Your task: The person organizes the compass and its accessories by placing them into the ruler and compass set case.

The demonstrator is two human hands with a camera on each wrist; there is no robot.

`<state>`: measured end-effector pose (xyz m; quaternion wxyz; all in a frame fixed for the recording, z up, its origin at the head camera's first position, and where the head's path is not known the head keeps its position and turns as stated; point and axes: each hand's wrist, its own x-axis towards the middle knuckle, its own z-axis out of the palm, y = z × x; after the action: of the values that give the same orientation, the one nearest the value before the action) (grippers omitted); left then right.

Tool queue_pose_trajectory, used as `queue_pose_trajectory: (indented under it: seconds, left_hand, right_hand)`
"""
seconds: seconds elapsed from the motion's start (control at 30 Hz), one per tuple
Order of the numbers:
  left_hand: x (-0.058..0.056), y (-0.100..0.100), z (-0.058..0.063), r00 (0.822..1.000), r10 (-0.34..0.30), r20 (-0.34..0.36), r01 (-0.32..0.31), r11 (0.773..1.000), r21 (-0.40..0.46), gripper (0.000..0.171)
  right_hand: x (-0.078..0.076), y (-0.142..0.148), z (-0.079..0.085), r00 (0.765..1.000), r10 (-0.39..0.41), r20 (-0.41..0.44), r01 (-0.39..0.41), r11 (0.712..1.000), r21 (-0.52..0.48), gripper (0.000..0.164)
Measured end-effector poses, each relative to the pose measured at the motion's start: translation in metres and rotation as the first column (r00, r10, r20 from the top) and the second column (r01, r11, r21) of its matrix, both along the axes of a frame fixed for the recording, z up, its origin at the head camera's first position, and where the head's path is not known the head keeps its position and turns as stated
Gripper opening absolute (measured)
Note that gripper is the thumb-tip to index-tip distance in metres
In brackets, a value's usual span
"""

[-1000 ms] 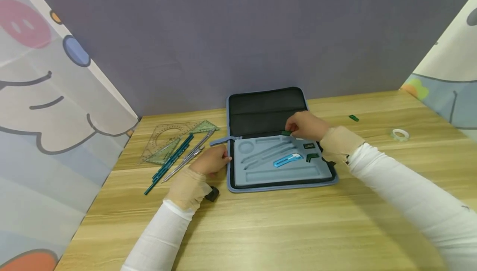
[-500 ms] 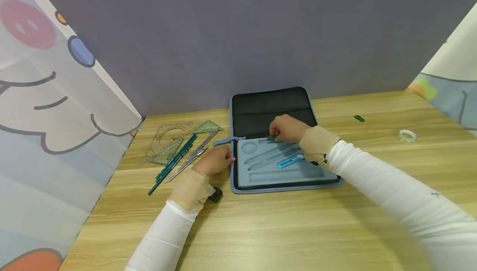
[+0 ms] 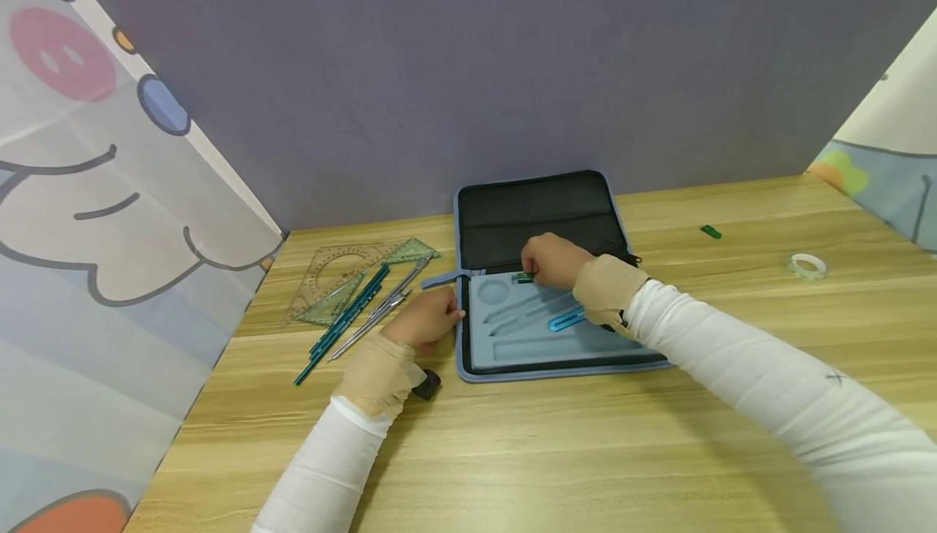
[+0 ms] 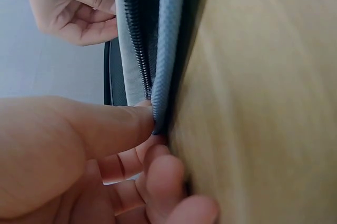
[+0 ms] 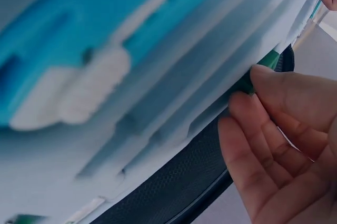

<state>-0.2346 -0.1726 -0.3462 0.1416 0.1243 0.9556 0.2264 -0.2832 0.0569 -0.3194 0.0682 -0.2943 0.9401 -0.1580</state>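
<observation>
A zip-up stationery case [image 3: 542,377] lies unfolded on the table, with a grey moulded tray [image 3: 480,346] in its near half. My left hand [image 3: 424,321] holds the case's left edge; in the left wrist view the thumb and fingers pinch the zipped rim [image 4: 168,50]. Over the tray's far side, my right hand [image 3: 558,263] pinches a small dark green piece [image 5: 270,59] at the long upper slot. Its exact kind is hidden by the fingers. A blue utility knife [image 3: 565,320] sits in the tray, partly covered by the right wrist.
Left of the case lie transparent set squares and a protractor [image 3: 322,273], teal pencils [image 3: 344,321] and silver compasses [image 3: 381,309]. To the right are a small green object [image 3: 711,231] and a white tape roll [image 3: 808,266]. A grey partition [image 3: 512,69] stands behind.
My right hand has moved left over the tray with the green piece, which is now lower at the upper slot. The left hand keeps its hold on the case edge.
</observation>
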Motion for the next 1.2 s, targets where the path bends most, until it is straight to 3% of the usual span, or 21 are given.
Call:
queue_pose_trajectory:
  seconds: [0.33,0.73,0.83,1.0,1.2]
  left_hand:
    - [-0.001,0.002,0.001,0.999,-0.019,-0.026,0.019,1.000,0.003,0.019]
    - [-0.001,0.001,0.000,1.000,0.004,0.023,-0.005,1.000,0.016,0.019]
    - [-0.001,0.000,0.000,1.000,0.000,0.017,0.000,1.000,0.013,0.019]
    - [-0.002,-0.002,-0.002,1.000,-0.006,0.014,0.006,1.000,0.016,0.019]
    - [-0.002,-0.003,-0.001,1.000,-0.015,0.005,0.015,0.999,0.029,0.019]
  right_hand:
    - [0.002,-0.004,0.004,1.000,0.007,-0.025,-0.006,1.000,0.020,0.020]
    - [0.005,-0.006,-0.001,0.994,0.043,-0.096,-0.041,0.999,0.018,0.016]
    - [0.004,-0.003,-0.001,0.996,0.038,-0.082,-0.038,0.999,0.002,0.013]
    - [-0.002,0.017,0.004,0.999,-0.021,-0.029,0.021,0.999,-0.029,0.007]
    - [-0.008,0.066,0.010,0.991,-0.114,-0.071,0.110,0.992,-0.055,0.004]
